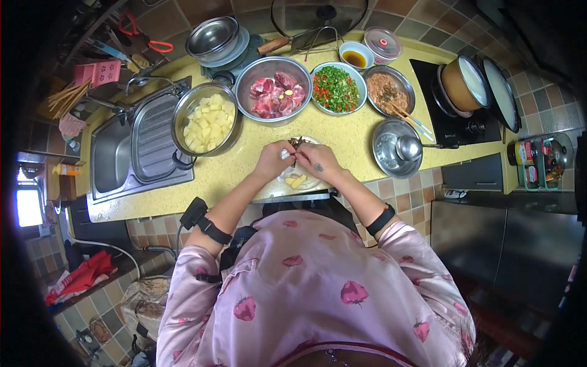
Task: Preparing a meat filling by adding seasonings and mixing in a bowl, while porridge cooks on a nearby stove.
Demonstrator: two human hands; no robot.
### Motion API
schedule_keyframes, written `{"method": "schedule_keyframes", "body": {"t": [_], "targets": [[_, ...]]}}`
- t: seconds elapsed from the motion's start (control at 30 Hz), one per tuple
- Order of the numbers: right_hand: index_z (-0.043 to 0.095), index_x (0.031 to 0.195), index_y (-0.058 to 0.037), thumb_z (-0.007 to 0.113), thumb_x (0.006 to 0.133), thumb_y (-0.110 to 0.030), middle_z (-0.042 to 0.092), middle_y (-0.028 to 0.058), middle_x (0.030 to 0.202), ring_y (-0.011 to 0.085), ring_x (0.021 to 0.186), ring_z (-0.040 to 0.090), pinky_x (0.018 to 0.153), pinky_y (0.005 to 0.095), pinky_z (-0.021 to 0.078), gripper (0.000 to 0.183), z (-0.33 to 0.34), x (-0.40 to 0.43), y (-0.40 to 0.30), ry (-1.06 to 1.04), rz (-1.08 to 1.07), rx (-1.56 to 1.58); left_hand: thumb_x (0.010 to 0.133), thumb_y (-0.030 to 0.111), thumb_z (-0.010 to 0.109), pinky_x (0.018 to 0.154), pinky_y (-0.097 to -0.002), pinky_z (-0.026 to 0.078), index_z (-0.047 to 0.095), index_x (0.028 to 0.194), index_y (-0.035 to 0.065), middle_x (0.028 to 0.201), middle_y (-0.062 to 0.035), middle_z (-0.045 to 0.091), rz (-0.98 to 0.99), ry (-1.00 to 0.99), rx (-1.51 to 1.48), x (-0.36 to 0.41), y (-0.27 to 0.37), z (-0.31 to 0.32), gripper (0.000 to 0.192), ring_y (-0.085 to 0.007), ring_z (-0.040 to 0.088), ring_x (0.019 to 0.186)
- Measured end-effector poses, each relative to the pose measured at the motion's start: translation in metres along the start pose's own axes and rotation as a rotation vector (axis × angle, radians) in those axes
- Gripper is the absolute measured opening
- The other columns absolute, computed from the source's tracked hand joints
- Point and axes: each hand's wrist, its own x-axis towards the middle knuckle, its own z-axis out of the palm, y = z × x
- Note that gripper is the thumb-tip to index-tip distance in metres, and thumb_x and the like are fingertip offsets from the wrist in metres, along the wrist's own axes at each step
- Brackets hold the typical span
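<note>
My left hand (275, 160) and my right hand (317, 160) meet over a small plate (316, 182) near the counter's front edge. Their fingertips pinch a small dark reddish piece, perhaps a dried chili; its exact kind is hidden. Dark dried spices (299, 140) lie on the plate behind the fingers, and pale yellow slices (296, 181), like ginger, lie on its near side. Beyond stand a metal pot of potato chunks (209, 123), a metal bowl of raw meat pieces (278, 95), a bowl of chopped green and red peppers (336, 89) and a bowl of minced meat (389, 93) with chopsticks.
At left is a steel sink (112, 158) with a faucet. An empty metal bowl (397, 160) holding a ladle (408, 148) stands right of my hands, near a cooktop (477, 133) with a pot (464, 85). A small bowl of brown liquid (354, 58) and a wooden-handled cleaver (275, 45) are at the back.
</note>
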Motion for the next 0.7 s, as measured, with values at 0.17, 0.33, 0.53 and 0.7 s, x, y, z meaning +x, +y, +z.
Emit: {"method": "schedule_keyframes", "body": {"t": [0.17, 0.33, 0.53, 0.7], "targets": [[0.057, 0.072, -0.0037, 0.056, 0.078, -0.010, 0.058, 0.0095, 0.063, 0.0252, 0.057, 0.058, 0.051, 0.0346, 0.0430, 0.008, 0.008, -0.001, 0.003, 0.068, 0.134, 0.252, 0.068, 0.009, 0.068, 0.065, -0.0347, 0.049, 0.064, 0.080, 0.0029, 0.075, -0.0155, 0.064, -0.117, 0.000, 0.052, -0.001, 0.016, 0.005, 0.013, -0.0270, 0.063, 0.070], [0.056, 0.074, -0.0047, 0.055, 0.082, -0.007, 0.052, 0.0010, 0.057, 0.0087, 0.047, 0.046, 0.043, 0.0219, 0.0349, 0.009, 0.052, 0.003, 0.027, 0.189, 0.497, 0.908, 0.072, 0.007, 0.065, 0.058, -0.0362, 0.047, 0.062, 0.077, 0.0016, 0.074, -0.0167, 0.061, 0.129, 0.304, 0.170, 0.001, 0.007, 0.025, 0.008, -0.0303, 0.060, 0.064], [0.056, 0.074, -0.0047, 0.052, 0.087, -0.010, 0.052, 0.0008, 0.057, 0.0074, 0.041, 0.040, 0.037, 0.0202, 0.0306, 0.015, 0.038, 0.006, 0.030, 0.120, 1.044, 1.557, 0.072, 0.003, 0.063, 0.060, -0.0374, 0.047, 0.060, 0.077, 0.0019, 0.075, -0.0152, 0.060, 0.251, 0.320, 0.183, 0.006, 0.008, 0.032, 0.006, -0.0322, 0.059, 0.069], [0.058, 0.075, -0.0047, 0.052, 0.088, -0.013, 0.055, 0.0011, 0.060, 0.0070, 0.042, 0.042, 0.037, 0.0188, 0.0311, 0.016, 0.031, 0.002, 0.028, 0.269, 0.957, 1.221, 0.070, 0.003, 0.065, 0.064, -0.0368, 0.047, 0.060, 0.076, 0.0021, 0.079, -0.0149, 0.060, 0.103, 0.322, 0.058, 0.006, 0.000, 0.029, 0.007, -0.0305, 0.060, 0.072]]}}
